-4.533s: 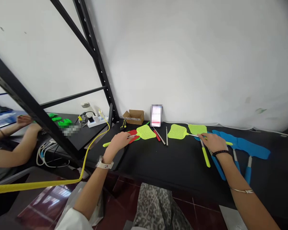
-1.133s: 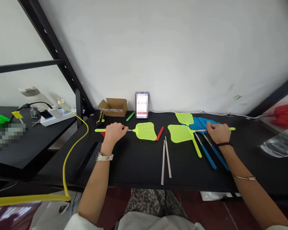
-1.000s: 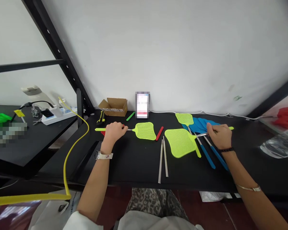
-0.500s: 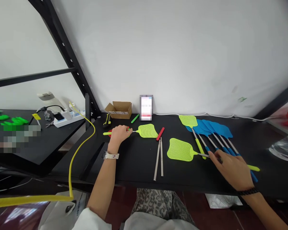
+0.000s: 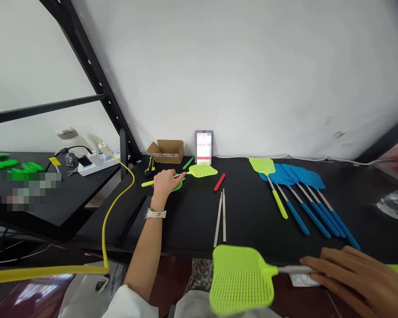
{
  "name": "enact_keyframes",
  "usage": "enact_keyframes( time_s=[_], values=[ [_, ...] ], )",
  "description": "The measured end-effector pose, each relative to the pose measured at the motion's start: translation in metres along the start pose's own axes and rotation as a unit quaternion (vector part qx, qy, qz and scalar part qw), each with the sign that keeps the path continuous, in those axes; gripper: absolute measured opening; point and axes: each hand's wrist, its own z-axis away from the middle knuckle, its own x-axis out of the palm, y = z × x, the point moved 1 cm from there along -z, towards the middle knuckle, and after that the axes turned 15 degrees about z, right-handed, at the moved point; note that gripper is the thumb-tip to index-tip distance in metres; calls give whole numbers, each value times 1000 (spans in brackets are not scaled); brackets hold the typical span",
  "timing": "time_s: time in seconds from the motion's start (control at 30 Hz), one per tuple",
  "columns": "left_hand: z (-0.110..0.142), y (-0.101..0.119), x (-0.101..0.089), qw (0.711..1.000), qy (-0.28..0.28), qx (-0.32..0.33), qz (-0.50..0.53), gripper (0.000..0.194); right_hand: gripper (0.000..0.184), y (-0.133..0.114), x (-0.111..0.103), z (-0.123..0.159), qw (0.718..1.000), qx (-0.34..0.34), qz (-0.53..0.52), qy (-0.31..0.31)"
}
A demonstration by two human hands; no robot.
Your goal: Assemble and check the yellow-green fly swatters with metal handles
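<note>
My left hand (image 5: 166,181) is closed around the metal shaft of a yellow-green fly swatter (image 5: 203,171), its perforated head pointing right. Under that hand lie a green swatter head (image 5: 179,185) and something red, mostly hidden. Low at the right, my right hand (image 5: 361,282) grips another yellow-green fly swatter (image 5: 240,278) by its shaft, lifted in front of the table's front edge. A third yellow-green fly swatter (image 5: 263,166) rests on the table, partly over several blue fly swatters (image 5: 301,176) fanned out side by side.
Two metal rods (image 5: 218,218), a red handle (image 5: 220,182) and a green handle (image 5: 188,163) lie mid-table. An open cardboard box (image 5: 167,152) and a phone (image 5: 204,148) stand by the wall. A yellow cable (image 5: 104,225) hangs at left; a plastic bag (image 5: 396,203) sits far right.
My right hand has drawn its swatter off the table towards me and down. The swatter in my left hand has risen and tilted, uncovering the green head beneath.
</note>
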Motion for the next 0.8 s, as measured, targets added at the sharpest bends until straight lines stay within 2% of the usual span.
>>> enact_keyframes(
  time_s=[0.1,0.23,0.4,0.63,0.8],
  values=[
    [0,2,1,1000,7,-5,1,61,28,-28,-4,-10,999,-11,-34,-23],
    [0,2,2,1000,5,-6,18,62,28,-44,16,-28,996,27,-79,-20],
    [-1,1,5,1000,-7,-12,21,60,28,-35,40,-23,985,74,-140,-66],
    [-2,1,4,1000,-5,-9,26,59,26,-20,35,-22,967,104,-192,-128],
    [-2,2,5,999,-7,-2,31,59,30,-6,46,-28,953,141,-228,-141]
  ],
)
